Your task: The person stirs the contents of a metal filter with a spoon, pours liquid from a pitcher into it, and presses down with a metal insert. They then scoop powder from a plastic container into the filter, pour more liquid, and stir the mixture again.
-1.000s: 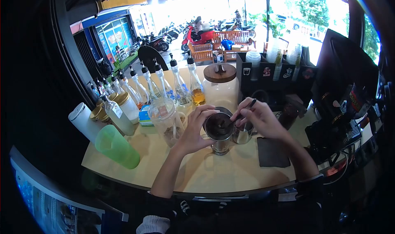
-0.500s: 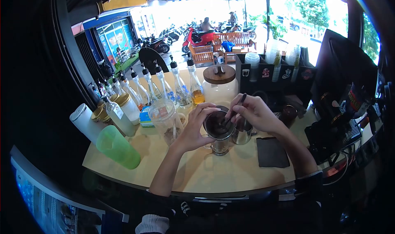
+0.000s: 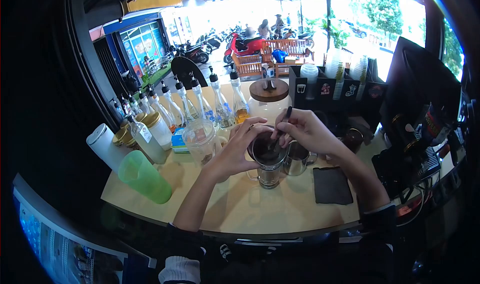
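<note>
My left hand [image 3: 239, 151] is wrapped round the rim of a round vessel with dark contents [image 3: 267, 149], which sits on top of a clear glass mug [image 3: 269, 176]. My right hand [image 3: 305, 131] pinches a thin dark-handled utensil [image 3: 287, 115], its lower end inside the vessel. A metal pitcher [image 3: 296, 160] stands just right of the vessel. Left of my left hand is a clear plastic jug [image 3: 199, 139]. Behind my hands stands a large jar with a wooden lid [image 3: 269, 90]. The dark contents are too dim to make out.
A green cup [image 3: 145, 176] and a clear bottle [image 3: 146, 140] stand on the left. Pump bottles [image 3: 220, 104] line the back left. A folded dark cloth [image 3: 332, 185] lies right on the counter [image 3: 240, 219]. A black cup holder [image 3: 325, 88] is behind; dark equipment stands far right.
My right hand and the utensil have shifted slightly, and the utensil is more upright. My left forearm has moved a little left. The whole view has shifted slightly.
</note>
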Action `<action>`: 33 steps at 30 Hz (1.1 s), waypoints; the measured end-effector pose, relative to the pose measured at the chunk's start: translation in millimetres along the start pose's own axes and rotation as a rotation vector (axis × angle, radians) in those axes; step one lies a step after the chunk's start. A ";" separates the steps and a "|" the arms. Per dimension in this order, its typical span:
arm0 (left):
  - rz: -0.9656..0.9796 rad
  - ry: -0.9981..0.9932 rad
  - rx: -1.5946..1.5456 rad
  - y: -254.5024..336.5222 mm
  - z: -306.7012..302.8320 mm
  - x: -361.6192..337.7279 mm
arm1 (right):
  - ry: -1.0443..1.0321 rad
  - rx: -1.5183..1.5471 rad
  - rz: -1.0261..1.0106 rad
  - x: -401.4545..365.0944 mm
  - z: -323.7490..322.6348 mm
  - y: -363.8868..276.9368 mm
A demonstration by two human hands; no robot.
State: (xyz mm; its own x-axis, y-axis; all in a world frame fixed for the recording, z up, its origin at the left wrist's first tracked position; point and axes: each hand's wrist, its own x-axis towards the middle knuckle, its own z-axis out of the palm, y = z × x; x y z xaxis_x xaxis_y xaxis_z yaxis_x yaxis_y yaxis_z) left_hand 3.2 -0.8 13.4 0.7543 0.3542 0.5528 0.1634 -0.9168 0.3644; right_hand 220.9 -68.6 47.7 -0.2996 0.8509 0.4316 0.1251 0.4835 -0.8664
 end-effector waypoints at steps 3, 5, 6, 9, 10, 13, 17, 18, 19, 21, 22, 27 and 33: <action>-0.012 -0.024 0.001 -4.7 0.5 0.3 | 0.038 -0.087 0.053 4.3 -4.5 -8.3; -0.018 -0.017 -0.040 -7.5 2.4 -0.1 | -0.061 -0.089 0.003 6.8 -3.0 -9.9; -0.026 -0.013 -0.024 -7.2 3.4 -1.1 | -0.114 -0.171 -0.022 7.4 -2.8 -9.2; -0.040 -0.004 -0.047 -8.9 6.5 -2.1 | -0.123 -0.333 -0.002 10.5 -8.6 -23.1; -0.054 0.005 -0.087 -9.2 7.4 -2.8 | -0.114 -0.299 0.015 10.8 -9.5 -22.6; -0.010 0.031 -0.014 -7.5 9.2 -2.9 | -0.147 -0.213 0.008 8.7 -1.2 -9.3; 0.002 0.044 -0.070 -9.5 12.1 -2.9 | 0.021 -0.095 -0.025 9.0 -3.9 -5.2; -0.001 0.048 -0.054 -8.2 11.0 -2.9 | 0.041 -0.095 0.025 7.8 -5.3 -4.1; -0.003 0.051 -0.038 -7.6 10.3 -2.6 | 0.041 -0.095 0.024 6.9 -4.0 -2.7; -0.015 0.052 -0.029 -7.7 10.7 -3.8 | 0.007 -0.124 0.015 2.4 0.4 0.8; -0.027 0.052 -0.019 -7.8 11.0 -4.1 | 0.045 -0.114 -0.017 0.9 3.3 2.1; -0.013 0.059 -0.007 -6.4 12.4 -5.0 | 0.136 -0.111 0.004 -7.8 13.7 8.7; -0.023 0.070 0.031 -7.2 12.2 -6.6 | 0.254 -0.026 -0.013 -11.8 21.7 11.0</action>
State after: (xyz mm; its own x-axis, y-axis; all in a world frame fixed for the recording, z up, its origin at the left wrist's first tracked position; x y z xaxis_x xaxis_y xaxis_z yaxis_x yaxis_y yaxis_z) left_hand 4.8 1.2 -2.0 0.7039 0.3863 0.5961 0.2006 -0.9132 0.3548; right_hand 205.3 -77.8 27.6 -0.0549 0.8673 0.4947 0.1476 0.4970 -0.8551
